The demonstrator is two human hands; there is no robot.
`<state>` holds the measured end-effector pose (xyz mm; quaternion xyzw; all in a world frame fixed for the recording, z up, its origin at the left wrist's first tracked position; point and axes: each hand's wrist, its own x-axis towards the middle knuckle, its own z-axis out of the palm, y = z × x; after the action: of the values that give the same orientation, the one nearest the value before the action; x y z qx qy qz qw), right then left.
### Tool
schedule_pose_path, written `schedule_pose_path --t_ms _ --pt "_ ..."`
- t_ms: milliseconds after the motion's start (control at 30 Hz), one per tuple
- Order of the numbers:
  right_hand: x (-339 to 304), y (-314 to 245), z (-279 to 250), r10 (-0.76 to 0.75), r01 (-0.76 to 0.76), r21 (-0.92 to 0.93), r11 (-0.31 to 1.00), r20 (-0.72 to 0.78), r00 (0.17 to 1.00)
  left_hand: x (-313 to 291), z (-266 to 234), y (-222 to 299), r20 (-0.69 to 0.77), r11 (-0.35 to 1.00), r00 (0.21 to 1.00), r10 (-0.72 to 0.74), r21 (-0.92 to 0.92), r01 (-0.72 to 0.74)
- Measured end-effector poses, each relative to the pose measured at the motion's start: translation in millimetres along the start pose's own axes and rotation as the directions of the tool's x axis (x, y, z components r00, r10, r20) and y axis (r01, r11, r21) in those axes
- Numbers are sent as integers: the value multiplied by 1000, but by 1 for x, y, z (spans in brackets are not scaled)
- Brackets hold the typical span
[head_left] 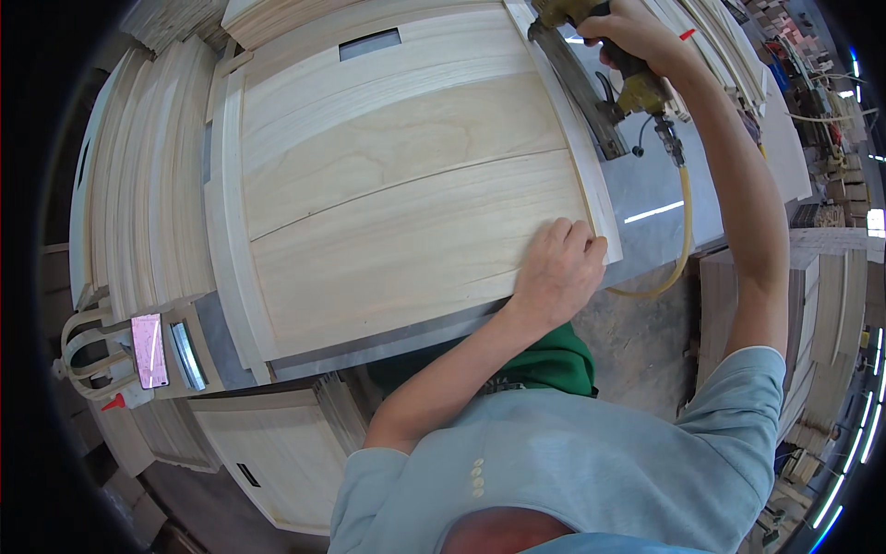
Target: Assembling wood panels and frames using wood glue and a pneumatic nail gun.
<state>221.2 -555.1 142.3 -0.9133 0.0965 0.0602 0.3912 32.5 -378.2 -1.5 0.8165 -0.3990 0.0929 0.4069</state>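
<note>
A pale wooden panel (406,198) lies flat in front of me, with a small rectangular slot near its far side. Along its right side runs a narrow wooden edge strip (574,138). My left hand (559,270) rests at the panel's near right corner, its fingers curled and closed against the strip. At the far right, my right hand (635,39) is wrapped round the handle of an air nail gun (643,93). The gun's long magazine lies alongside the strip's outer side; its nose is near the strip's far end. From its base hangs a yellow air hose (687,217).
Stacked boards (152,175) stand left of the panel. A pink phone (149,351), a strip of metal staples or nails (187,355) and a red-tipped bottle (129,398) sit at the near left. Another slotted panel (277,443) is below. More wood stacks (821,314) stand right.
</note>
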Motion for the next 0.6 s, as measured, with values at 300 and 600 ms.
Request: schedule_pose_path --t_ms 300,600 --pt "-39 30 5 -98 89 -173 981 -44 994 -4 1 1 -15 1000 1000 7 -15 -8" --pt "-51 22 6 -124 114 -202 973 -41 991 -4 2 -1 -49 999 998 30 -28 -32"
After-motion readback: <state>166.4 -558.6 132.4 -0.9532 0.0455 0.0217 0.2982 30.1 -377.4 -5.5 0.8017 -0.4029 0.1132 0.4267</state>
